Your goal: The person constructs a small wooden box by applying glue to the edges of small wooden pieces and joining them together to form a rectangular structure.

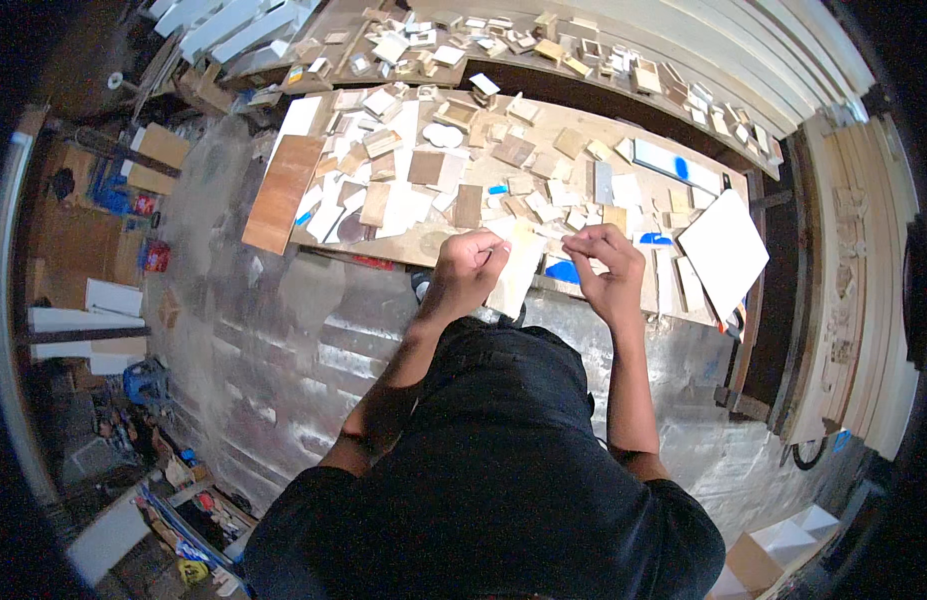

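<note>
A thin, cream-coloured rectangular panel (516, 280) is held at the near edge of the bench, right in front of the person's waist, its lower end sticking out past that edge. The person's left hand (466, 265) grips it by its left side, fingers curled in and thumb pressed against it. To the panel's right, the right hand (615, 265) is raised with fingers bent and thumb tip close to the fingertips; from where I stand, I cannot tell whether they pinch something small. Between the 2 hands, a bright blue patch (562, 271) shows at the bench edge.

The tan wooden bench (413, 245) is strewn with small wood and white offcuts. Among them lie a white cloud-shaped piece (442, 135) and, towards the right, a white strip with a round blue spot (655, 161). A reddish-brown rectangular board (285, 193) lies at the left end, and a large white square panel (723, 257) at the right end.

Beyond the bench, small wooden boxes and pieces crowd a long ledge, with long pale boards (763, 50) stacked behind. The person wears a black T-shirt (483, 510) and stands on a worn grey floor (283, 340).
</note>
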### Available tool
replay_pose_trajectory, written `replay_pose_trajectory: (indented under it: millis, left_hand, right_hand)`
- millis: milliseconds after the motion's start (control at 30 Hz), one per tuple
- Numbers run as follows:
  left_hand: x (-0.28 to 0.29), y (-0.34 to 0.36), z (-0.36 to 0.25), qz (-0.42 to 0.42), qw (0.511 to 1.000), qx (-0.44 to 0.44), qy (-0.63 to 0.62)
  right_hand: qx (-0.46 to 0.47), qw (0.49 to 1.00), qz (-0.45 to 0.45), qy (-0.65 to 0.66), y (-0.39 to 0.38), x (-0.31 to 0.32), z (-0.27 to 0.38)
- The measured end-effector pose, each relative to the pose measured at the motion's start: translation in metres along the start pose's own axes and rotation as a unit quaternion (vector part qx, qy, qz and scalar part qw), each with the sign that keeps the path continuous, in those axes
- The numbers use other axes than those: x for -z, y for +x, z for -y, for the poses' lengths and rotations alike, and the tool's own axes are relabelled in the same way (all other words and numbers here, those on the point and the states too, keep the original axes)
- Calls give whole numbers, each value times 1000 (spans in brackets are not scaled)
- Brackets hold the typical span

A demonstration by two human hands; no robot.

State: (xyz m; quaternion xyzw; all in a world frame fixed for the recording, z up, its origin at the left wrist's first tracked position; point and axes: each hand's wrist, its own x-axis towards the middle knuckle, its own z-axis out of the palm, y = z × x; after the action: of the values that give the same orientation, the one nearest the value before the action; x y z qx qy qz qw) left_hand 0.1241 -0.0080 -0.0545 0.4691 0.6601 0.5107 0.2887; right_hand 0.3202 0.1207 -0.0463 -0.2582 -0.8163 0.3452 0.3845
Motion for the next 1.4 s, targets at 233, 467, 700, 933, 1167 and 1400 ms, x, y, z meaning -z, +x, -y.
replay_pose_trajectory:
  millis: [233,467,700,933,1167,1400]
  left_hand:
    - [-2,3,4,-87,989,76,-93]
    - [4,1,1,-59,994,87,-33]
    - [-2,0,23,-105,993,52,-12]
    - [-12,0,25,-101,992,53,-52]
    - [-13,3,33,-124,985,50,-113]
    - [-16,0,20,-146,984,8,-98]
  right_hand:
    - [11,987,155,43,-9,-11,23]
    - [25,991,126,42,1,-6,9]
    - [-6,977,206,50,-14,-1,20]
    - [0,985,161,60,-16,4,14]
    - [-20,974,223,39,-23,3,26]
    - [-74,971,187,132,-29,2,17]
